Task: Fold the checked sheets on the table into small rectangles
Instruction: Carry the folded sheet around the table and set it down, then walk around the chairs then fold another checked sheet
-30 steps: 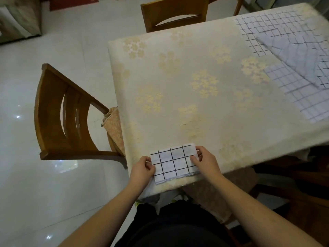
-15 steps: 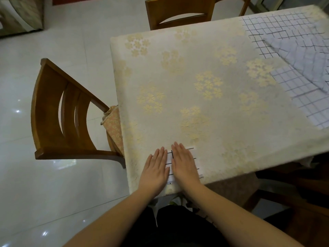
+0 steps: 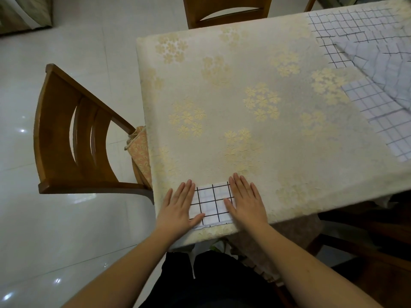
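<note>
A small folded rectangle of white sheet with black checks (image 3: 213, 202) lies at the near edge of the table (image 3: 244, 121). My left hand (image 3: 179, 207) lies flat on its left end, fingers straight. My right hand (image 3: 246, 202) presses flat on its right end, fingers straight. The middle of the rectangle shows between the two hands. Unfolded checked sheets (image 3: 375, 70) lie spread and rumpled at the far right of the table, running out of view.
The table wears a cream cloth with gold flowers. A wooden chair (image 3: 73, 138) stands at the table's left side, another chair (image 3: 226, 10) at the far side. Dark wooden furniture (image 3: 367, 247) shows at the lower right. White tiled floor lies to the left.
My hands pinched the rectangle's ends, then came together flat on top of it. Now they have slid apart to its two ends, uncovering the middle.
</note>
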